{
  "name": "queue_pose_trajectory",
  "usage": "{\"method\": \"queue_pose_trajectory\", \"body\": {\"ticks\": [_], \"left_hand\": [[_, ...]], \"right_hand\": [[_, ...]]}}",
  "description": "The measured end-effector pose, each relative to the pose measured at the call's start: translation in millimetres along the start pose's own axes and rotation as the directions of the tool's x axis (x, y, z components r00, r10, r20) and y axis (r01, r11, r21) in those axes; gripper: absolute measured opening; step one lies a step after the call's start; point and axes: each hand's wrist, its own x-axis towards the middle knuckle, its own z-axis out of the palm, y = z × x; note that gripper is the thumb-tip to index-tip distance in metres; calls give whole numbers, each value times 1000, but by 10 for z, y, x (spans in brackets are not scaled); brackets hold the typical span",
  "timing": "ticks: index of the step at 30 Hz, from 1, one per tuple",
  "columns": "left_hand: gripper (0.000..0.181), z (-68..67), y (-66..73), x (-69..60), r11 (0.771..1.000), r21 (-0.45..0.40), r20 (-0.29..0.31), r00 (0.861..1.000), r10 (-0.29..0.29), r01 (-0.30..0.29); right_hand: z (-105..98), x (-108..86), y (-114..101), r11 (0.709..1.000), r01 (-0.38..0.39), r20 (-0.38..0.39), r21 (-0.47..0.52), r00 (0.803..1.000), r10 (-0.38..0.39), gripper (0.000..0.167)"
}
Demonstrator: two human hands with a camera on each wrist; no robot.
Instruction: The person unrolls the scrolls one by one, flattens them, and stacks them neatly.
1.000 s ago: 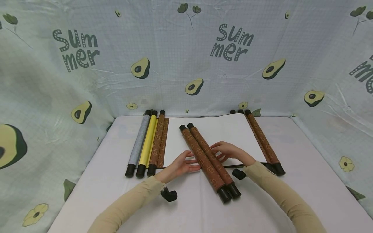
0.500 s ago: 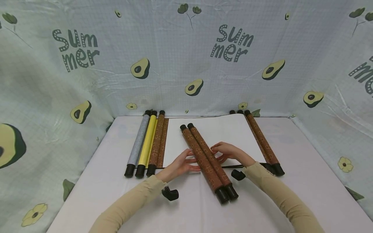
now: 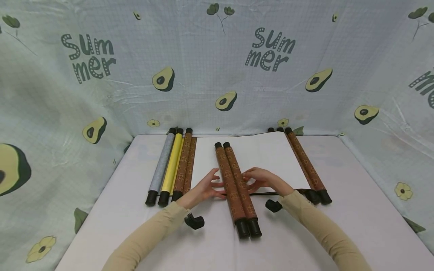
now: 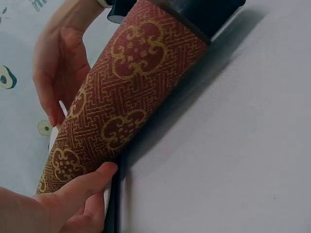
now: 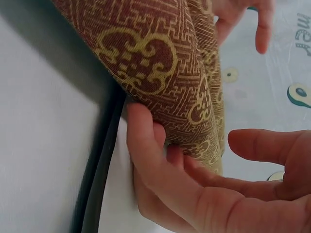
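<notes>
Two brown patterned scrolls with black end knobs lie side by side in the middle of the head view, the left scroll against the right scroll. From the left my left hand touches the left scroll; in the left wrist view a fingertip meets the brown fabric low on its side. My right hand is at the other side. In the right wrist view its fingertips touch the underside of the brown roll, with the thumb apart from it.
Beneath lies a white sheet with a dark lower edge. At left stand a grey roll, a yellow roll and a brown roll. Another brown roll lies at right. A printed curtain hangs behind.
The pair of brown scrolls has turned: their near ends have swung left and their far ends slightly right. Both hands have shifted a little left with them.
</notes>
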Motion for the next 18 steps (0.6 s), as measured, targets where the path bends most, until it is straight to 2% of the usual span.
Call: {"method": "queue_pose_trajectory", "body": {"ticks": [4,12,18], "left_hand": [[76,-20,49,18,998,57,1,1000,-18,18],[76,12,136,58,996,60,73,995,-66,62],[67,33,157,79,995,95,43,998,-47,43]], "right_hand": [[44,5,-6,1000,-4,11,24,1000,3,47],[97,15,65,999,-8,-20,54,1000,9,45],[149,-43,78,994,19,-65,104,998,-12,44]]}}
